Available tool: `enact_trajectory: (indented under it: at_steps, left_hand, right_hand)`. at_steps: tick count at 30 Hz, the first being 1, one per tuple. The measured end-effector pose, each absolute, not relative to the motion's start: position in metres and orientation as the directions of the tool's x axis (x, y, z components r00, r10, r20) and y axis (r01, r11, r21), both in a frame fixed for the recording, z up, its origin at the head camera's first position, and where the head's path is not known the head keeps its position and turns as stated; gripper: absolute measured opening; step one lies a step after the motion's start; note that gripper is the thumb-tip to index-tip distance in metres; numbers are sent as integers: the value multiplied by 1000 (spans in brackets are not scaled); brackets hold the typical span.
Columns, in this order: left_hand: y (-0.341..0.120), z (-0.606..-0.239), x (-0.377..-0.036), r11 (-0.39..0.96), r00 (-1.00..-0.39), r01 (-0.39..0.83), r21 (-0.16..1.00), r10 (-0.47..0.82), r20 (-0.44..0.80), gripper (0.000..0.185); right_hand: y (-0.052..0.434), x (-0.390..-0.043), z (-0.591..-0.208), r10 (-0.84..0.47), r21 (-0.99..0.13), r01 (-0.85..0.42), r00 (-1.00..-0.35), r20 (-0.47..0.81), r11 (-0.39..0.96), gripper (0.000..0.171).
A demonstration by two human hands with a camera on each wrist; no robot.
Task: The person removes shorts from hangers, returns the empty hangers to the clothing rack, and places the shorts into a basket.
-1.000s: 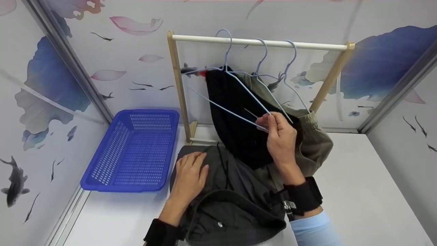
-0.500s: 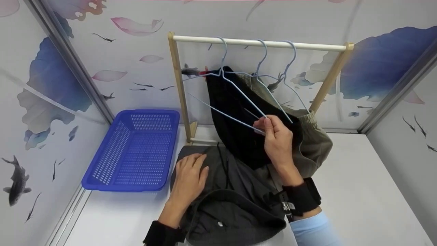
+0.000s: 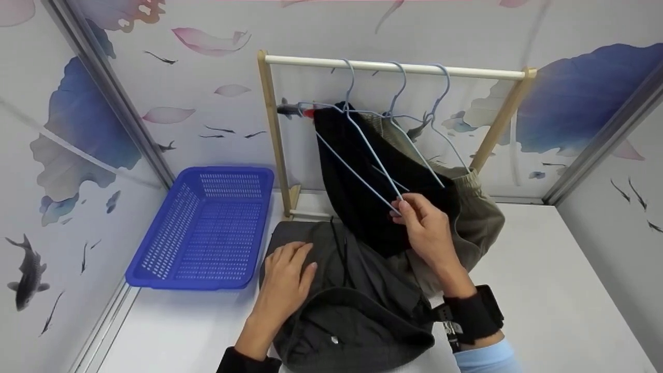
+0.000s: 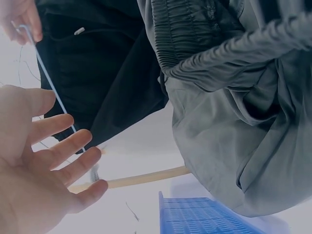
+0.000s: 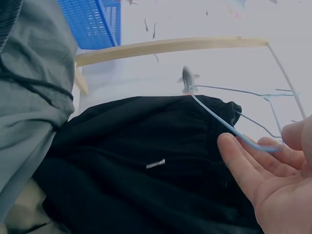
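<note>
Left hand (image 3: pixel 284 280) flat, fingers straight, on dark grey trousers (image 3: pixel 352 305) on the counter (image 3: pixel 549 311). Beyond, right hand (image 3: pixel 427 230) pinches lower corner of blue wire hanger (image 3: pixel 357 155) carrying black trousers (image 3: pixel 362 197), hooked on rail (image 3: pixel 393 66). Risk: pulling could unhook it or snag neighbouring hangers. Room: right of the rail; blue basket (image 3: pixel 202 228) left.
</note>
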State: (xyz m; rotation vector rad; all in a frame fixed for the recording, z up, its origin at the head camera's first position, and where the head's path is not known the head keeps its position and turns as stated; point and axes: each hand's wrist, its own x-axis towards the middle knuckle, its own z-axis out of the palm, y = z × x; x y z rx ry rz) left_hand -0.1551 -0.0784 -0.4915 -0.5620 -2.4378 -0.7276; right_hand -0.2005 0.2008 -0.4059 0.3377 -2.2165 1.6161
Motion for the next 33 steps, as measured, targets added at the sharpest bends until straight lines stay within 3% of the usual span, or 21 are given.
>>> enact_trajectory:
  at_steps: [8, 16, 23, 33]
  left_hand:
    - [-77, -493, -144, 767, -765, 530, 362, 247, 595, 34]
    - [-70, -497, -140, 744, -767, 539, 395, 240, 595, 34]
    - [-61, -501, -135, 728, -763, 550, 409, 238, 602, 37]
    - [-50, -509, -129, 709, -802, 534, 460, 254, 540, 45]
  right_hand:
    - [212, -186, -416, -25, -823, -357, -922, 386, 442, 18]
    - [218, -176, -437, -66, -735, -462, -864, 498, 496, 17]
    - [219, -167, -462, -32, -684, -541, -795, 606, 489, 18]
    - [215, -149, -502, 32, -703, -534, -786, 618, 471, 20]
